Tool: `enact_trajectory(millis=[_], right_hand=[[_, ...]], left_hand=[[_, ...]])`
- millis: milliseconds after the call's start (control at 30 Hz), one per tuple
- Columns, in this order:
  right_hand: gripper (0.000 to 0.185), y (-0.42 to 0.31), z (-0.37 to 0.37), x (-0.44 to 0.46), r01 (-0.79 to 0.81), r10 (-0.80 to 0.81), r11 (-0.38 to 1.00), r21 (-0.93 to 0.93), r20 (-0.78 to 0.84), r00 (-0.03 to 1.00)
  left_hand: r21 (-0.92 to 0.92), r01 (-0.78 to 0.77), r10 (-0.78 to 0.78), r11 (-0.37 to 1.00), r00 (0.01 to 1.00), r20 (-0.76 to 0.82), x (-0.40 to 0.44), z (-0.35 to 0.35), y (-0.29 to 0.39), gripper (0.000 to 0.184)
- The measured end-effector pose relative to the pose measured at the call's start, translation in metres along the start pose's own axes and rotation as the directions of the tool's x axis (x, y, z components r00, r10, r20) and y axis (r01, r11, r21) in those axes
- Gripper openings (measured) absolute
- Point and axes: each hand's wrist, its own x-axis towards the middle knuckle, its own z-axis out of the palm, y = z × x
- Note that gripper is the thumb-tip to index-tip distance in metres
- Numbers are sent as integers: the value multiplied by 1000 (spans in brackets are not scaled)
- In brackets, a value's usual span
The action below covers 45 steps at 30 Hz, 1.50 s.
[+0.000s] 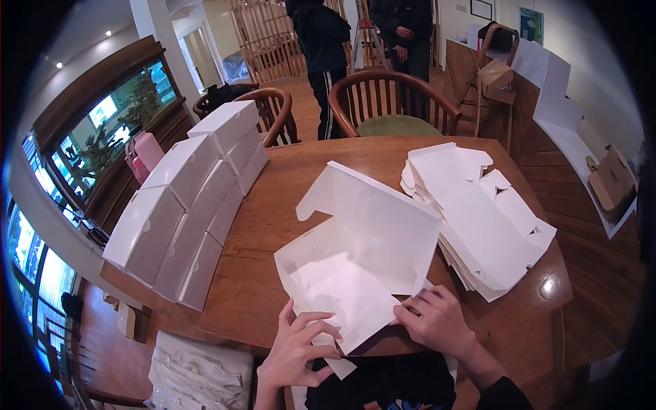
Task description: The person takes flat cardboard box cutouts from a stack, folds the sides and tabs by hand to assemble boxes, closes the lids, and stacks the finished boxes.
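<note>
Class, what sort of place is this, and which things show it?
Perhaps a lounge or tearoom: a wooden table bearing stacked white boxes, a green-seated chair and what looks like an aquarium.

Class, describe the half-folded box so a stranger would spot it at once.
Find the brown wooden table, then the left hand and right hand at its near edge. Both touch the half-folded white box. Unlike the closed boxes stacked at left and flat blanks piled at right, it stands open, lid raised.
</note>
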Motion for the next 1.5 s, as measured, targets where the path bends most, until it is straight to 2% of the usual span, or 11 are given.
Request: enact_trajectory(millis=[167, 233, 367, 533, 833, 967, 1067, 1167, 1200, 1267, 1500], right_hand=[[17, -8, 1, 6, -64, 62, 997, -38, -53, 997], [21, -7, 2, 8, -70, 65, 996, -60, -76, 995], [24, -9, 7, 9, -75, 74, 997, -2, -149, 986], [16, -13, 0, 14, -82, 88, 994, 70, -97, 991], [22, -16, 1, 10, -3, 15, 986, 168, -68, 998], [24, -18, 0, 10, 4, 0, 990, 141, -27, 1000], [18, -22, 3, 13, 2, -1, 995, 97, -12, 1000], [16, -24, 1, 18, -54, 55, 996, 69, -6, 998], [16, -24, 0, 19, -53, 53, 996, 77, 2, 999], [17, -23, -2, 22, -113, 108, 989, 93, 65, 992], [16, -26, -4, 31, -146, 140, 981, 128, 55, 989]], left_hand=[[-25, 9, -11, 1000, 997, -74, -3, 5, 0, 20], [-61, -21, 8, 998, 980, -201, -5, 11, -3, 26], [-85, 15, -32, 996, 978, -207, -5, 14, -3, 29], [-95, 29, -57, 995, 953, -298, 1, 19, 2, 22], [-152, -49, -5, 987, 943, -332, 5, 22, -21, 7], [-137, -25, -24, 990, 939, -343, 10, 16, -20, 14], [-73, -1, -29, 997, 913, -408, 15, 21, -23, 15], [-102, -38, -32, 994, 797, -603, 19, 32, -29, 15], [-108, -28, -42, 994, 799, -600, 21, 35, -28, 15], [-168, -16, -107, 986, 711, -695, 23, 39, -27, 15], [-147, 24, -128, 989, 645, -753, 25, 42, -27, 14]])
